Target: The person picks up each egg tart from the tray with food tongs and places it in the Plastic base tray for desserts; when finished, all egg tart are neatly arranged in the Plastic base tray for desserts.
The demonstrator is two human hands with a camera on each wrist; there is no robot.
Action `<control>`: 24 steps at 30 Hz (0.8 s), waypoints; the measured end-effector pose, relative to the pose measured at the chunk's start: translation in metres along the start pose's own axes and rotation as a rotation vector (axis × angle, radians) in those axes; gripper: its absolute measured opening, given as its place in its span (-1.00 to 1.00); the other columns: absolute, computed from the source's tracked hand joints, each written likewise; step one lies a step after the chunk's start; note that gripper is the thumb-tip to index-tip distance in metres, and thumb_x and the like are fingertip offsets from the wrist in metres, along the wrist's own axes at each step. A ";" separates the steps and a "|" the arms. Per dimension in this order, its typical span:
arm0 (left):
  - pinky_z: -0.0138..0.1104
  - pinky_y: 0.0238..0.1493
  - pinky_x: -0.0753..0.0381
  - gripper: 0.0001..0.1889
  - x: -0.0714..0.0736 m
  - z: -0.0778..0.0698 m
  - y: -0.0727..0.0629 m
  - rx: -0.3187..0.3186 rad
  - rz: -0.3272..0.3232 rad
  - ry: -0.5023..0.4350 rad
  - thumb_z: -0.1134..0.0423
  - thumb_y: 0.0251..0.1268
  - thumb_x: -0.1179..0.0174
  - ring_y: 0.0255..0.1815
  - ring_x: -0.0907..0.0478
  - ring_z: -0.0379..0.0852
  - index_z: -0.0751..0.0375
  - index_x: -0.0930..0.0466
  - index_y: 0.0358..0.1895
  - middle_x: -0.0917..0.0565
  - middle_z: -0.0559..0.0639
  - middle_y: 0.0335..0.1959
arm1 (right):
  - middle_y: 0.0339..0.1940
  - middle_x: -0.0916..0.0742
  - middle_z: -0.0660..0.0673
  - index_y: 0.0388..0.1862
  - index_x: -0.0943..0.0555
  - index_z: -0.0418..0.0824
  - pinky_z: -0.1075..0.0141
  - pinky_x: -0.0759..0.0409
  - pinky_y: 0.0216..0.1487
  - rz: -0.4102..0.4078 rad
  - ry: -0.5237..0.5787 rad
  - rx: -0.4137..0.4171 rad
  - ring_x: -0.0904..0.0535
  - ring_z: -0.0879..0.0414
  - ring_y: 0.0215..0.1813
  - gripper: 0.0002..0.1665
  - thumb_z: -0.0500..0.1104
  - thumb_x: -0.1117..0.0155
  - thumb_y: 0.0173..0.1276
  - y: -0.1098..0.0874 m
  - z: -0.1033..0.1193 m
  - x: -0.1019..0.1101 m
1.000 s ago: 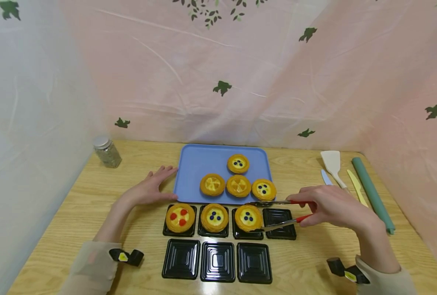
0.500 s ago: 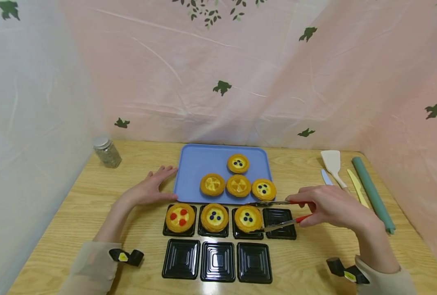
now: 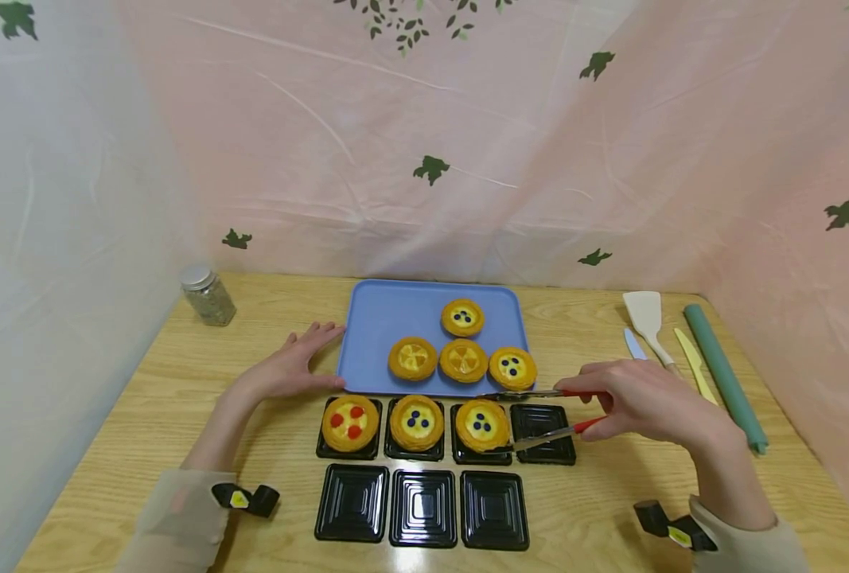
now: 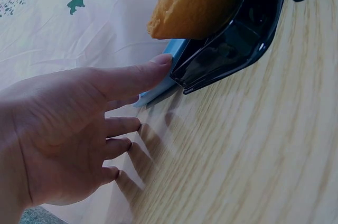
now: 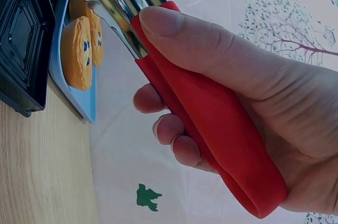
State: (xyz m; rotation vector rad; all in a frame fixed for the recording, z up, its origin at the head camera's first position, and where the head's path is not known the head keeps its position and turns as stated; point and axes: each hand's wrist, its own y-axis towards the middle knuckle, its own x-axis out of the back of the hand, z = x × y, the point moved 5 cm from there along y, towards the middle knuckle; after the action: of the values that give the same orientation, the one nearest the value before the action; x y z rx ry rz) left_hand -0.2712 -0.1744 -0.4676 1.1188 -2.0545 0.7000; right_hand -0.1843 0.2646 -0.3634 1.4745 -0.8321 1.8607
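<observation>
My right hand [image 3: 635, 402] grips the red handles of metal tongs [image 5: 198, 108], thumb on one side and fingers curled round the other. In the head view the spread tong arms reach left, their tips on either side of a blueberry tart [image 3: 482, 425] sitting in the third black square tray [image 3: 462, 456] of the upper row. My left hand [image 3: 291, 368], fingers spread, touches the left edge of the blue tray [image 3: 377, 318]. A strawberry tart [image 3: 352, 423] and another blueberry tart [image 3: 416, 422] lie in black trays to the left.
Several tarts [image 3: 463, 360] lie on the blue tray. Below stand three black trays [image 3: 422, 509], and a fourth-place tray [image 3: 543, 454] lies under the tongs. A jar [image 3: 209, 296] stands at left; a white spatula [image 3: 644, 314], knives [image 3: 695, 364] and a green roller [image 3: 725, 378] lie at right.
</observation>
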 end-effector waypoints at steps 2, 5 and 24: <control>0.36 0.64 0.35 -0.01 0.000 0.000 0.000 -0.001 -0.001 0.001 -0.09 0.30 -0.38 0.71 0.24 0.44 0.18 -0.06 0.66 0.00 0.36 0.69 | -0.42 -0.53 0.36 0.10 -0.74 0.20 0.52 -0.30 -0.49 0.001 -0.002 -0.002 -0.32 0.48 -0.48 -0.43 0.09 -0.66 0.05 0.000 0.000 0.000; 0.36 0.64 0.35 -0.01 0.000 0.000 0.000 0.001 0.000 0.000 -0.09 0.30 -0.38 0.71 0.24 0.43 0.18 -0.05 0.66 0.00 0.36 0.69 | -0.43 -0.53 0.36 0.10 -0.75 0.18 0.52 -0.29 -0.48 0.001 -0.004 0.002 -0.31 0.48 -0.48 -0.43 0.09 -0.66 0.05 0.000 0.001 0.000; 0.36 0.64 0.35 -0.01 0.000 -0.002 -0.001 0.005 -0.001 -0.004 -0.09 0.30 -0.38 0.71 0.24 0.43 0.17 -0.06 0.66 0.01 0.35 0.69 | -0.45 -0.51 0.36 0.07 -0.75 0.20 0.52 -0.28 -0.50 -0.004 0.006 0.007 -0.30 0.48 -0.49 -0.47 0.08 -0.66 0.06 0.000 0.001 0.000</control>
State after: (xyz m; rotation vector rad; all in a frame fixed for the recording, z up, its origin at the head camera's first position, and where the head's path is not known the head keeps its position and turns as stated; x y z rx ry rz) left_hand -0.2700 -0.1733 -0.4660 1.1248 -2.0562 0.7035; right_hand -0.1838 0.2637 -0.3633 1.4729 -0.8200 1.8659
